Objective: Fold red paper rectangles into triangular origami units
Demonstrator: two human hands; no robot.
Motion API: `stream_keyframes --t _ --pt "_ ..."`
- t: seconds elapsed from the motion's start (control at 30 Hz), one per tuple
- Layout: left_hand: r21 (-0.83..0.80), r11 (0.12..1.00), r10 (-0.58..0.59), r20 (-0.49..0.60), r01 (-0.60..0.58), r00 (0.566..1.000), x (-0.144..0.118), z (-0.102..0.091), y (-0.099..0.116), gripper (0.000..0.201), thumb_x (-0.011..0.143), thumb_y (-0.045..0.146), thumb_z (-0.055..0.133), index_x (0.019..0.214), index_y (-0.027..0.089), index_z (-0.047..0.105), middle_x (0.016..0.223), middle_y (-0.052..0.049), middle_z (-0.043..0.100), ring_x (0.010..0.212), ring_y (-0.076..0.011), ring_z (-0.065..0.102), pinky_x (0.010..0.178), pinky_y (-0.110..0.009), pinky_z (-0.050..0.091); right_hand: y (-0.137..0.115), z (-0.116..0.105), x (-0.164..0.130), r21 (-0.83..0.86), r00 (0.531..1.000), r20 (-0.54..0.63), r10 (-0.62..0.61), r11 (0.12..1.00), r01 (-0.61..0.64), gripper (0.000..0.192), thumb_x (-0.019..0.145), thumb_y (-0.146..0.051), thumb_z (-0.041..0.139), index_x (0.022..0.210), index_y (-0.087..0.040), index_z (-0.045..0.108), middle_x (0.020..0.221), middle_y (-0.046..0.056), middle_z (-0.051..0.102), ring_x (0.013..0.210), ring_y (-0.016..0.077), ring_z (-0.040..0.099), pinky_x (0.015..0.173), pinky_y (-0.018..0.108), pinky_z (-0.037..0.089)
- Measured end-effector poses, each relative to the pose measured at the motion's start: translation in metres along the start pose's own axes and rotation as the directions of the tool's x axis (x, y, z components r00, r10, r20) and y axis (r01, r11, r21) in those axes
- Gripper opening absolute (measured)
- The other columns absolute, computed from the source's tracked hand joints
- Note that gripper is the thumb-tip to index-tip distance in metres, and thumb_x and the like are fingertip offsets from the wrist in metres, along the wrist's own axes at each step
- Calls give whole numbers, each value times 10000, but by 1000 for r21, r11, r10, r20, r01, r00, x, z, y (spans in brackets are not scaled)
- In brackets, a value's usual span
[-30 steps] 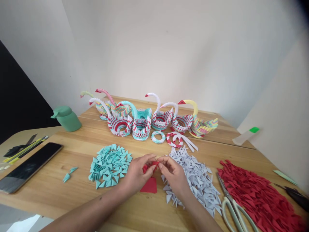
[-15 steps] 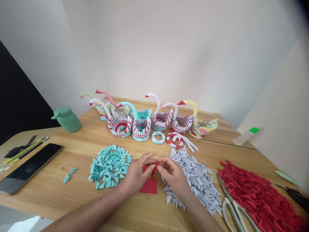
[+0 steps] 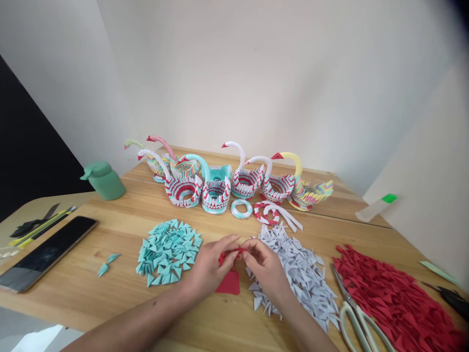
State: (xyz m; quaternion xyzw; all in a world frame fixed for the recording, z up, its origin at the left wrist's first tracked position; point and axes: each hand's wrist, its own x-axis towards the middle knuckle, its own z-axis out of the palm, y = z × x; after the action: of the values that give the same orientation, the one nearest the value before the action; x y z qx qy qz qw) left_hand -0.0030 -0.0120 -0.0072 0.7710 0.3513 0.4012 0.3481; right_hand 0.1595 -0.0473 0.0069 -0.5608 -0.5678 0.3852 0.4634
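Wooden counter (image 3: 73,283) underneath. Red heap (image 3: 395,293) far right, grey heap (image 3: 306,269) beside my right grip (image 3: 266,264), teal heap (image 3: 169,252) near my left grip (image 3: 212,264). Red square (image 3: 229,283) lies nearer me. Small red paper (image 3: 241,251) pinched between both grips' fingertips.

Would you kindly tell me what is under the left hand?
A red sheet peeks out beneath the left hand; whatever lies farther under is covered and cannot be seen.

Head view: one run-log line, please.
left hand: pinches red paper piece | right hand: same piece | near: red sheet, turquoise pile, pale-grey pile
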Motion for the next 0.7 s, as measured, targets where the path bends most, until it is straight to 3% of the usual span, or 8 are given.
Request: stream_keyframes --t 0.23,0.4,0.7 --pt "-154 984 -84 55 92 995 4 -3 9 340 869 153 472 1200 199 534 1021 -26 730 908 -137 687 794 -227 522 1 0 0 -2 1000 -22 9 1000 -9 143 810 -308 563 864 -188 619 743 12 621 664 155 560 618 255 436" --pt "-128 988 -79 48 85 996 3 -3 9 360 863 129 461 1210 195 531 1020 -30 730 914 -141 683 806 -237 520 0 -1 -1 -6 1000 0 -9 1000 9 182 825 -335 564 902 -185 630 740 14 604 675 156 561 622 252 446" --pt "144 980 141 -9 -138 990 -1 2 -2 367 864 159 504 1224 220 539 1075 -72 702 947 -182 664 834 -283 515 -4 0 -1 -55 1000 27 -7 998 8 122 813 -242 537 888 -199 623 756 6 632 655 154 565 609 257 453"
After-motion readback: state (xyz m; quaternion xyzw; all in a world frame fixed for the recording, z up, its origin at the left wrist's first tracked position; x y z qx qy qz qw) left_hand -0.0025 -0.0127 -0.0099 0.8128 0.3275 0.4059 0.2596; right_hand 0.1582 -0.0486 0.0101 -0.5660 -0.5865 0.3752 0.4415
